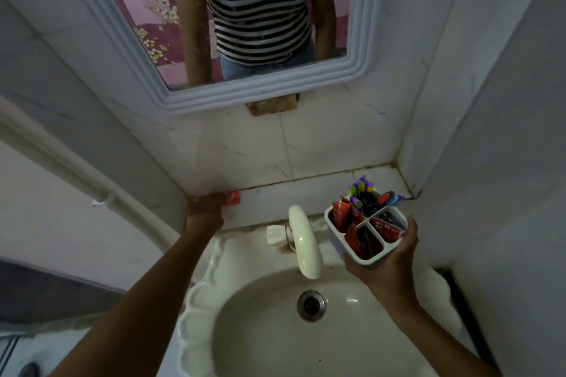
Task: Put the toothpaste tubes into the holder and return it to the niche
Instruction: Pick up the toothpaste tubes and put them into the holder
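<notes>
My right hand [390, 257] holds a white holder [338, 243] with several compartments from below, above the right side of the basin. Red toothpaste tubes [343, 214] stand in its compartments, and purple and blue toothbrushes [363, 190] stick out of the far one. My left hand [204, 208] reaches to the tiled ledge [275, 196] behind the basin, at its left corner. Its fingers lie on a red toothpaste tube [232, 197], which is mostly covered by the hand; I cannot tell whether the tube is lifted.
A white basin [260, 330] with a drain [311, 305] lies below, and a white tap [304, 242] stands between my hands. A mirror [245, 15] hangs above the ledge. Tiled walls close in left and right; a white pipe [61, 168] runs along the left wall.
</notes>
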Demonstrator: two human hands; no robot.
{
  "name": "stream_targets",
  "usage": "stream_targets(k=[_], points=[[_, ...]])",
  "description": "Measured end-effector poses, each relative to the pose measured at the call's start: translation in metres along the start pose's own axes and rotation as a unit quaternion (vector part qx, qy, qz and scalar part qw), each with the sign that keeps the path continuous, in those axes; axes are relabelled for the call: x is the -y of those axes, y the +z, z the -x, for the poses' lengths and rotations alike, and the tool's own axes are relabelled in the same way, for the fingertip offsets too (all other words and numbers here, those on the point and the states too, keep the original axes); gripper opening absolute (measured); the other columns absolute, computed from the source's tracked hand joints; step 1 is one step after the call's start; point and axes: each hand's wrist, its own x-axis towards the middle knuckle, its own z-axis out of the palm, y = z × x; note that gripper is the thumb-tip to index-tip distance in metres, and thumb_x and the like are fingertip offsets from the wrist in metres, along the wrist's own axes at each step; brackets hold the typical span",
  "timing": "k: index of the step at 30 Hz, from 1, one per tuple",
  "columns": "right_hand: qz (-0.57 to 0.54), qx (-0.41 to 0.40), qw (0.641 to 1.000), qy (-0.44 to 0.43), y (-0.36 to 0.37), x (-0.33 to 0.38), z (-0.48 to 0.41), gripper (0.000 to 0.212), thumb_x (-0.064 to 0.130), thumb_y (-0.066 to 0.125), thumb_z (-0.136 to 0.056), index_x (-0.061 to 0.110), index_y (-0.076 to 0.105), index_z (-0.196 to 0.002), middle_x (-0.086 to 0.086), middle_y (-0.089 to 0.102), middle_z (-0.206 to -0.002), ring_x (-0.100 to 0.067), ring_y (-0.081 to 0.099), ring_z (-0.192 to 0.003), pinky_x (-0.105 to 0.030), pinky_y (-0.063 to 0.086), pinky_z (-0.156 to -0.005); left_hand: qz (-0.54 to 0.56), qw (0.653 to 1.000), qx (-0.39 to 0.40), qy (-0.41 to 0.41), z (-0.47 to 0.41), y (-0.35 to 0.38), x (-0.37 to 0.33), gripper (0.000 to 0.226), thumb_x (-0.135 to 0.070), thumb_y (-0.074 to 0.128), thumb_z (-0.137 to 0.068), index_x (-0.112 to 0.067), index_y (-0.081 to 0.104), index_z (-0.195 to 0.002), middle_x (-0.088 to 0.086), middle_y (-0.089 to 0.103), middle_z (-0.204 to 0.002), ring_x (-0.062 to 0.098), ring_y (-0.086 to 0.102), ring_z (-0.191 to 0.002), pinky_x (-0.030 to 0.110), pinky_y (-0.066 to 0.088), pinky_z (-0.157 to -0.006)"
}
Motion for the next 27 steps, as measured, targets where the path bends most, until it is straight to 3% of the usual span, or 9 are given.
stream_targets(k=[5, 10, 12, 15, 19, 22, 24, 27], points=[[-0.003, -0.003, 1.0, 0.01, -0.001, -0.001, -0.002, 0.154, 0.03, 0.103, -0.047, 0.044, -0.001, -0.159, -0.014, 0.035, -0.16, -0.029, 0.051, -0.142, -0.056, 0.048, -0.114, -0.124, 0.99, -0.037, 0.061, -0.003, 0.005, -0.01, 0.039, -0.01, 0.05, -0.09, -0.016, 0.053, -0.128, 0.008, 0.057, -0.127, 0.03, 0.055, -0.116, 0.041, 0.045, -0.095], [0.004, 0.003, 1.0, 0.025, 0.001, -0.004, 0.0, 0.156, 0.029, 0.105, -0.048, 0.031, 0.0, -0.163, -0.013, 0.033, -0.161, -0.027, 0.05, -0.143, -0.056, 0.049, -0.114, -0.185, 0.977, -0.04, 0.097, -0.002, -0.005, -0.017, 0.029, -0.022, 0.05, -0.095, -0.017, 0.054, -0.123, 0.006, 0.061, -0.124, 0.026, 0.06, -0.114, 0.039, 0.044, -0.095], [0.001, 0.0, 1.0, 0.03, 0.001, -0.002, 0.0, 0.156, 0.031, 0.105, -0.048, 0.035, -0.001, -0.163, -0.011, 0.032, -0.162, -0.026, 0.049, -0.144, -0.054, 0.049, -0.114, -0.11, 0.986, -0.043, 0.116, 0.001, -0.018, -0.023, 0.028, -0.031, 0.047, -0.097, -0.018, 0.056, -0.12, 0.006, 0.065, -0.12, 0.028, 0.064, -0.108, 0.038, 0.05, -0.091], [0.0, -0.001, 0.999, 0.039, 0.002, -0.001, 0.0, 0.155, 0.031, 0.105, -0.048, 0.037, 0.0, -0.163, -0.007, 0.031, -0.163, -0.024, 0.048, -0.145, -0.054, 0.05, -0.113, 0.094, 0.981, -0.104, 0.131, 0.018, -0.057, -0.042, 0.026, -0.043, 0.048, -0.094, -0.023, 0.058, -0.108, 0.002, 0.071, -0.106, 0.025, 0.068, -0.092, 0.037, 0.058, -0.079], [-0.002, -0.006, 0.999, 0.045, 0.003, 0.0, -0.001, 0.154, 0.035, 0.104, -0.047, 0.031, 0.002, -0.163, -0.008, 0.033, -0.162, -0.023, 0.05, -0.143, -0.052, 0.052, -0.111, 0.336, 0.89, -0.221, 0.217, 0.08, -0.131, -0.092, 0.015, -0.025, 0.068, -0.087, -0.016, 0.06, -0.096, -0.005, 0.068, -0.091, 0.012, 0.069, -0.076, 0.03, 0.059, -0.069], [-0.002, -0.015, 0.999, 0.039, 0.005, 0.003, -0.002, 0.154, 0.032, 0.106, -0.047, 0.028, 0.004, -0.163, -0.009, 0.036, -0.16, -0.022, 0.052, -0.142, -0.046, 0.053, -0.111, 0.438, 0.843, -0.176, 0.258, 0.13, -0.172, -0.13, 0.02, -0.022, 0.074, -0.083, -0.017, 0.06, -0.096, -0.013, 0.066, -0.085, -0.001, 0.069, -0.075, 0.015, 0.058, -0.067], [-0.008, -0.016, 0.999, 0.035, 0.006, 0.005, -0.002, 0.153, 0.03, 0.106, -0.048, 0.028, 0.004, -0.162, -0.01, 0.036, -0.159, -0.019, 0.052, -0.141, -0.036, 0.052, -0.112, 0.442, 0.839, -0.137, 0.285, 0.147, -0.174, -0.151, 0.02, -0.022, 0.075, -0.08, -0.02, 0.06, -0.093, -0.011, 0.068, -0.083, -0.002, 0.07, -0.073, 0.019, 0.061, -0.068], [-0.02, -0.01, 0.999, 0.041, 0.007, 0.005, -0.002, 0.155, 0.03, 0.105, -0.048, 0.028, 0.002, -0.163, -0.009, 0.034, -0.16, -0.014, 0.049, -0.141, -0.006, 0.043, -0.105, 0.42, 0.85, -0.084, 0.307, 0.154, -0.158, -0.176, 0.021, -0.022, 0.076, -0.077, -0.022, 0.06, -0.09, -0.007, 0.07, -0.091, 0.006, 0.073, -0.075, 0.035, 0.063, -0.07]])
